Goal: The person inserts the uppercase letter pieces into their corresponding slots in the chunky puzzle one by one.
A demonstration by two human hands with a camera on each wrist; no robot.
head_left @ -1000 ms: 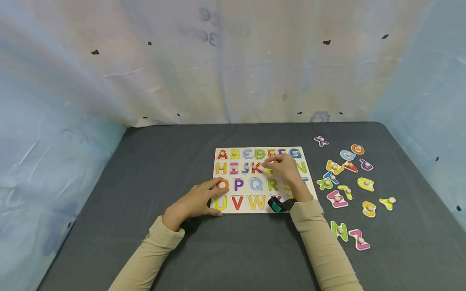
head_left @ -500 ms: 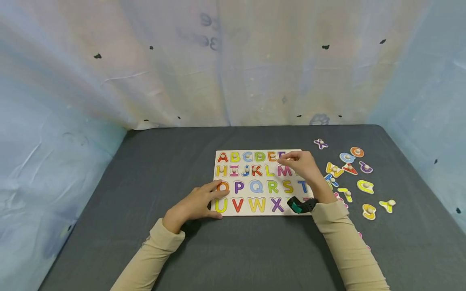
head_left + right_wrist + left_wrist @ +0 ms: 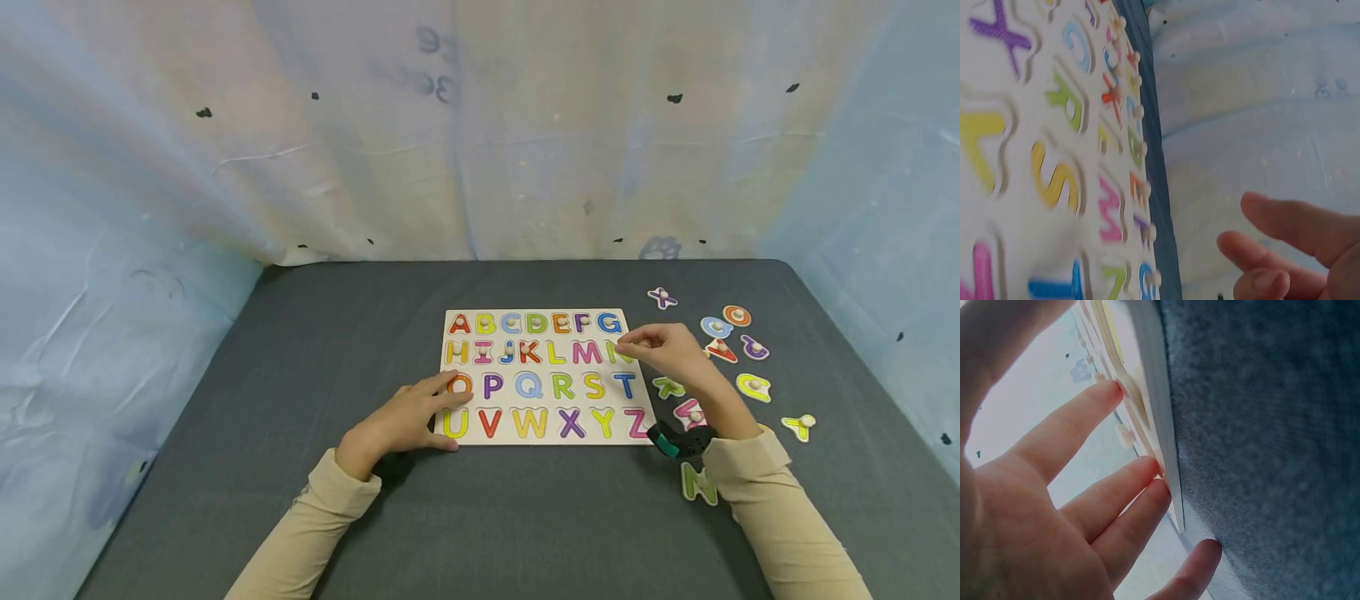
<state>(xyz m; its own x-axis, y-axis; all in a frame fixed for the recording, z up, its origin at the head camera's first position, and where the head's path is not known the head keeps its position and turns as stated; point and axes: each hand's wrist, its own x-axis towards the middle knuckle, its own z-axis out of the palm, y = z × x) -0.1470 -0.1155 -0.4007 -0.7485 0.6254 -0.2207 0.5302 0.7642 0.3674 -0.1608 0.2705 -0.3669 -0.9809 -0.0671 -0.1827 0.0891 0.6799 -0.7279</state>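
A white wooden alphabet puzzle board (image 3: 508, 386) lies on the dark table in front of me. Knobbed letters fill its top row and the second row from H to the red K (image 3: 529, 352); L, M, N and the lower rows show printed letters without knobs. My left hand (image 3: 405, 417) rests on the board's left edge, fingertips near the O and U, as the left wrist view also shows. Over the N at the right edge hovers my right hand (image 3: 671, 354). Its thumb and fingers are loosely bent and apart in the right wrist view, with nothing between them.
Several loose knobbed letters lie right of the board, among them a purple X (image 3: 662, 297), an orange O (image 3: 737, 315), a yellow U (image 3: 753, 386), a yellow Y (image 3: 798, 427) and a green N (image 3: 698, 483). My right forearm covers some. A curtain (image 3: 525, 167) hangs behind.
My right hand has moved right, from beside the K across the board to its right edge. My left hand has stayed in place.
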